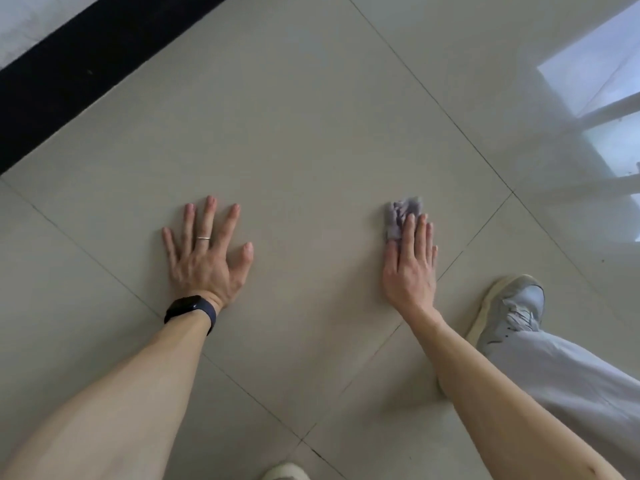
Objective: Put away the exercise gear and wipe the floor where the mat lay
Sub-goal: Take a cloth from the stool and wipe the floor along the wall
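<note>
My right hand (410, 268) presses the grey cloth (401, 211) onto the floor (311, 126) at three o'clock, fingers straight and together. My left hand (207, 261), fingers spread wide at nine o'clock, props me. Best to wipe in overlapping strokes with even pressure.

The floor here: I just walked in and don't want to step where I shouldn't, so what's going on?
A person is crouched low over the beige tiled floor. Their right hand presses a small crumpled grey-purple cloth onto a tile with straight fingers, apparently wiping. The left hand, with a silver ring and a black wristband, rests spread flat on the floor as support. No mat or exercise gear is in view.
</note>
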### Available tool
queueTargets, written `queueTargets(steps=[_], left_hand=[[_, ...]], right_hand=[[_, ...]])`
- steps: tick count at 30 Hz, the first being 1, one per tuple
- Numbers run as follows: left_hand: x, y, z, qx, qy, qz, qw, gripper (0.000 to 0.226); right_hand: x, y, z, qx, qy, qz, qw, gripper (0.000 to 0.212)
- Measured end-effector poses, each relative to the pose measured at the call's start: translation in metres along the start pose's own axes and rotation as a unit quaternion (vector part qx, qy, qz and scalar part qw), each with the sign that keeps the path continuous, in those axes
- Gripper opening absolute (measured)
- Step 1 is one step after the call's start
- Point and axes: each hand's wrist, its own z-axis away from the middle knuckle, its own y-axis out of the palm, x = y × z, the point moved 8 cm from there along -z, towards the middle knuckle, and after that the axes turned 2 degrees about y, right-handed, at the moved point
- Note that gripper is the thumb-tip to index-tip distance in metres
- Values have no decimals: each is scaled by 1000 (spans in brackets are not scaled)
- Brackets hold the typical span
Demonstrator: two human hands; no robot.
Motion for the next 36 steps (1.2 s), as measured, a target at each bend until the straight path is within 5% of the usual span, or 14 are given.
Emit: queueTargets(steps=[2, 4, 6, 8, 13, 15, 17, 20, 23, 25, 28, 31, 33, 36], left_hand=[[-1, -1, 0, 0, 1, 2, 1000, 65], [0, -2, -1, 5, 0, 7, 1000, 66], [0, -1, 0, 16, 9, -1, 1000, 68], [1, -1, 0, 27, 21, 10, 999, 70], [47, -23, -6, 4, -23, 40, 999, 71], [97, -35, -9, -6, -115, 8, 993, 75], [134, -40, -7, -3, -177, -8, 984, 78], [145, -41, -10, 7, -194, -5, 981, 76], [144, -42, -9, 7, -204, -7, 979, 74], [146, -41, -9, 4, -203, -12, 979, 73], [148, -39, -11, 6, -196, -13, 980, 73], [149, -38, -11, 10, -195, -18, 981, 72], [150, -39, -11, 12, -197, -22, 980, 72], [150, -38, -11, 12, -190, -32, 981, 72]], right_hand=[[31, 16, 13, 3, 41, -5, 999, 66], [94, 46, 68, 66, -209, 52, 974, 65], [120, 70, 132, 156, -470, 104, 863, 60], [121, 59, 110, 164, -552, 115, 809, 56], [131, 17, -49, 66, -191, 41, 979, 58], [147, 26, -59, 54, -57, -12, 997, 65], [183, 45, -27, 50, -129, 20, 990, 70], [231, 81, 64, 144, -497, 121, 847, 66], [249, 81, 53, 178, -648, 157, 723, 59], [269, 69, -11, 119, -581, 149, 792, 56], [294, 47, -113, 70, -269, 50, 959, 58], [323, 63, -105, 76, -137, 14, 987, 66], [363, 85, -44, 134, -347, 91, 924, 68], [380, 95, -2, 198, -616, 174, 742, 63]])
